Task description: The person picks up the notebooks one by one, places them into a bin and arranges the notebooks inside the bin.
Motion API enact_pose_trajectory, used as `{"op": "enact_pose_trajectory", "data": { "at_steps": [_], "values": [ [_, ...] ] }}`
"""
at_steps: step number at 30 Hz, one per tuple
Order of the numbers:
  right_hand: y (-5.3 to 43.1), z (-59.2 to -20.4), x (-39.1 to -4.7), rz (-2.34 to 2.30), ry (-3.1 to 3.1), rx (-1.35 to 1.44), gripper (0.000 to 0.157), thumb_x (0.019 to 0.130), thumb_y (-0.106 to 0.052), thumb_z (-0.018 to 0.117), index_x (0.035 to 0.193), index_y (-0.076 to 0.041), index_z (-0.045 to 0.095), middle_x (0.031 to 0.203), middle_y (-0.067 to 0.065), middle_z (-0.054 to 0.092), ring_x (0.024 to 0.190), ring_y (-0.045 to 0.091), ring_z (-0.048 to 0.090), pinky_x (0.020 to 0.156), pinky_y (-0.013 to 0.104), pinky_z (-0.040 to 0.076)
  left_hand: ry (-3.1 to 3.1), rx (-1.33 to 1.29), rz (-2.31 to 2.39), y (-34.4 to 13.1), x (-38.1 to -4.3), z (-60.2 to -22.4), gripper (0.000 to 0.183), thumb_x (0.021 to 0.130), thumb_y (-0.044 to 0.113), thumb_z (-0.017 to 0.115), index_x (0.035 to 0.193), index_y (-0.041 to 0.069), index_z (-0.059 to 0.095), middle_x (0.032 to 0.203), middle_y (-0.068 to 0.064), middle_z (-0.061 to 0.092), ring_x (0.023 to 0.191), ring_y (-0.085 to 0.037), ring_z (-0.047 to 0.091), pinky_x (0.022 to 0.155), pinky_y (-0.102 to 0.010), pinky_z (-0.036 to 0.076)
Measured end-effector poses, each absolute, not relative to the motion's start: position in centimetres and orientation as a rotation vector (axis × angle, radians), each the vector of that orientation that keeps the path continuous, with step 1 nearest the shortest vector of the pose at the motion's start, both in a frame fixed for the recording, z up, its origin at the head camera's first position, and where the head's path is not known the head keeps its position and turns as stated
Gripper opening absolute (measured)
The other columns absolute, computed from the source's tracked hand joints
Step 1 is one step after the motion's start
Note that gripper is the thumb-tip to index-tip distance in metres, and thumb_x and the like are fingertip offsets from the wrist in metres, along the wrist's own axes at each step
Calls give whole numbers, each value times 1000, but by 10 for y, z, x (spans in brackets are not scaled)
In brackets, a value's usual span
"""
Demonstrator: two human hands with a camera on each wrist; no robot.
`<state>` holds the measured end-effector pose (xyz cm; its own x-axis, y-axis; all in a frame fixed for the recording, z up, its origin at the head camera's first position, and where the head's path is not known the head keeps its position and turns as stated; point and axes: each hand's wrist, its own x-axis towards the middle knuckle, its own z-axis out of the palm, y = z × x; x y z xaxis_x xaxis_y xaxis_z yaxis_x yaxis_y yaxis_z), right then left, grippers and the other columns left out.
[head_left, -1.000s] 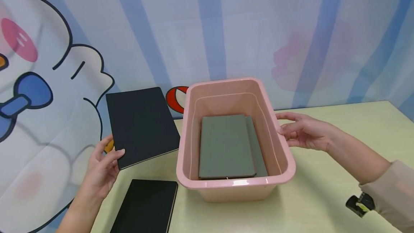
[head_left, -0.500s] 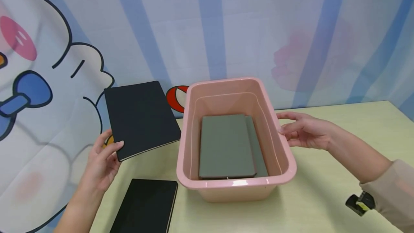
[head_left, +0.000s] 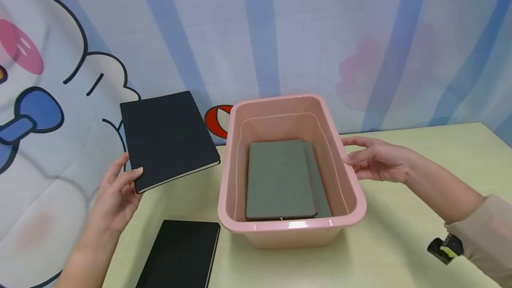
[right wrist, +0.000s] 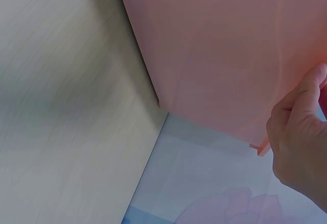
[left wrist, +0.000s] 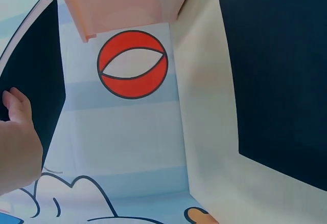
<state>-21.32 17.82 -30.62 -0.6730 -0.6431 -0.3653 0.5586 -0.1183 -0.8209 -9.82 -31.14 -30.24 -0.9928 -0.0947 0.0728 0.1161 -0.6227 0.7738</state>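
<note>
My left hand (head_left: 117, 194) pinches a black hardcover notebook (head_left: 170, 139) at its near left corner, thumb on the cover and fingers behind. The notebook is tilted up in the air, left of a pink plastic tub (head_left: 294, 236); its pale page edges show in the left wrist view. My right hand (head_left: 378, 160) grips the tub's right rim, its fingers bent at the edge, also seen in the right wrist view. Inside the tub lie a grey-green notebook (head_left: 280, 181) and, partly hidden beneath it, another grey-green notebook (head_left: 318, 186).
A second black notebook (head_left: 180, 254) lies flat on the pale wooden table (head_left: 400, 234), left of the tub and cut off by the view's lower edge. Behind the table hangs a blue-and-white cartoon curtain (head_left: 304, 34). A small black device (head_left: 445, 249) sits at the right sleeve.
My left hand has raised the black notebook and shifted it slightly to the left, away from the tub. My right hand and the tub stay in place.
</note>
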Motion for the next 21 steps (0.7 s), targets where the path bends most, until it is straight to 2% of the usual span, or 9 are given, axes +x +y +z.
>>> {"op": "enact_pose_trajectory", "data": {
  "at_steps": [9, 21],
  "values": [
    [176, -307, -214, -1898, 1308, -112, 59, 88, 9, 53, 135, -7, 22, 98, 14, 63, 83, 24, 66, 77, 40, 56, -1322, -80, -2750, -306, -98, -294, 39, 93, -10, 40, 123, 12, 50, 100, -10, 65, 76, -22, 67, 66, -28, 57],
    [176, -307, -215, -1893, 1308, -108, 64, 88, 9, 52, 139, -6, 16, 100, 15, 62, 82, 25, 67, 76, 41, 56, -1369, -50, -2774, -293, -105, -283, 41, 91, -12, 42, 124, 13, 47, 98, -11, 64, 72, -21, 66, 64, -26, 57]
  ]
}}
